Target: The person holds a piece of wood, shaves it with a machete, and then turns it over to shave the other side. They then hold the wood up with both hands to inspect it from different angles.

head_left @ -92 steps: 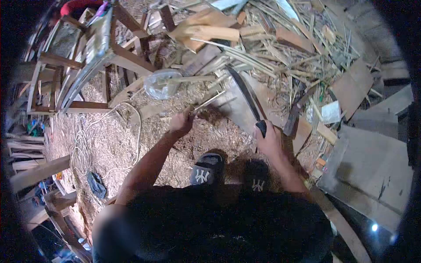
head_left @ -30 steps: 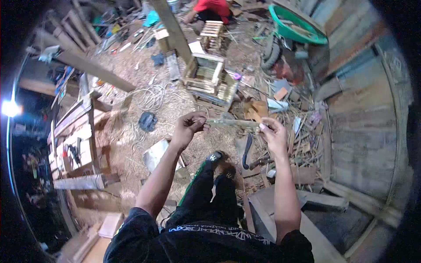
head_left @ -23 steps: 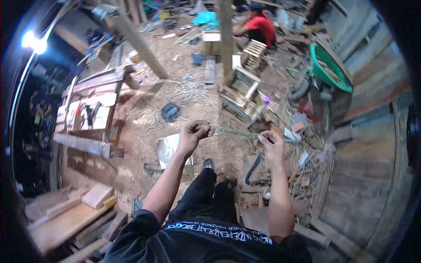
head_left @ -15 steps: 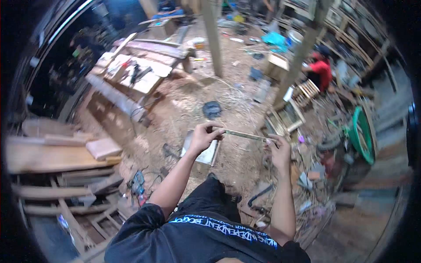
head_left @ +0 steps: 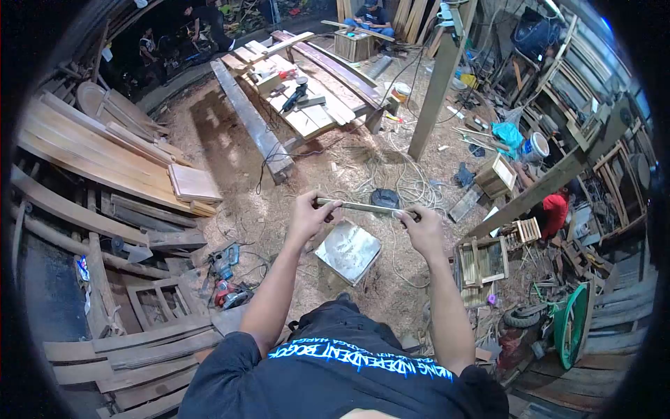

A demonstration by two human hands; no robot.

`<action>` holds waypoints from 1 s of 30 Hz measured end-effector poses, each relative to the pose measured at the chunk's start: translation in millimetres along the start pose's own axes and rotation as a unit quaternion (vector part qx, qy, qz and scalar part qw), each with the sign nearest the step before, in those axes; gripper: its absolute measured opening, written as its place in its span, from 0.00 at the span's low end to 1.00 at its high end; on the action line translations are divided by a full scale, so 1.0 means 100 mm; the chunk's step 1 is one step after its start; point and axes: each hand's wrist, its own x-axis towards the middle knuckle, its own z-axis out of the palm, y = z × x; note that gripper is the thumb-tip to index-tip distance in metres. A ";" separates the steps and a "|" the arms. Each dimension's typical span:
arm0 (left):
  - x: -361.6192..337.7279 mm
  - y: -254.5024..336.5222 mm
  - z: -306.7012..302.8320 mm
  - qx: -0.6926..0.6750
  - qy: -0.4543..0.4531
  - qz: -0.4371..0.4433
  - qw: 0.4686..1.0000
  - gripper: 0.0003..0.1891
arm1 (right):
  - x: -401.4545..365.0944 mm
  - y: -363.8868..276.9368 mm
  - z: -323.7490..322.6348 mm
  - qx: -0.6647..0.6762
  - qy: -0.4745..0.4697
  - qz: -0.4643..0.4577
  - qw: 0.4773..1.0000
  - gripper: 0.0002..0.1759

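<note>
A thin, narrow wooden strip (head_left: 366, 207) is stretched level between my two hands in front of my body. My left hand (head_left: 308, 215) pinches its left end between thumb and fingers. At the other end, my right hand (head_left: 421, 228) has its thumb and fingers closed on the tip. Below and between the hands, a square box with a pale, scuffed top (head_left: 348, 251) stands on the floor. A dark round object (head_left: 384, 198) lies on the ground just beyond the strip.
A workbench (head_left: 307, 122) with boards and a power tool (head_left: 296, 96) stands ahead. Stacked planks (head_left: 105, 153) fill the left side. Posts (head_left: 441, 91), wooden frames (head_left: 483, 262) and a green basin (head_left: 571, 327) are to the right. A person in red (head_left: 555, 213) crouches there; others are farther back.
My view has turned to the right and steadied, so the bench and floor box appear shifted. Both hands keep hold of the strip, which now looks more level.
</note>
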 end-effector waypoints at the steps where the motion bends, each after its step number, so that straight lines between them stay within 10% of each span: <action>1: 0.01 -0.01 -0.07 -0.017 0.014 -0.002 1.000 0.10 | 0.07 -0.03 0.08 0.006 -0.006 -0.003 1.000 0.12; 17: -0.12 -0.06 -0.42 0.113 0.242 -0.050 0.962 0.12 | 0.79 -0.19 0.76 -0.020 -0.079 -0.151 0.985 0.13; 30: -0.01 -0.07 -0.04 0.191 0.253 -0.050 0.947 0.19 | 1.40 -0.17 0.38 -0.103 -0.215 -0.181 0.954 0.22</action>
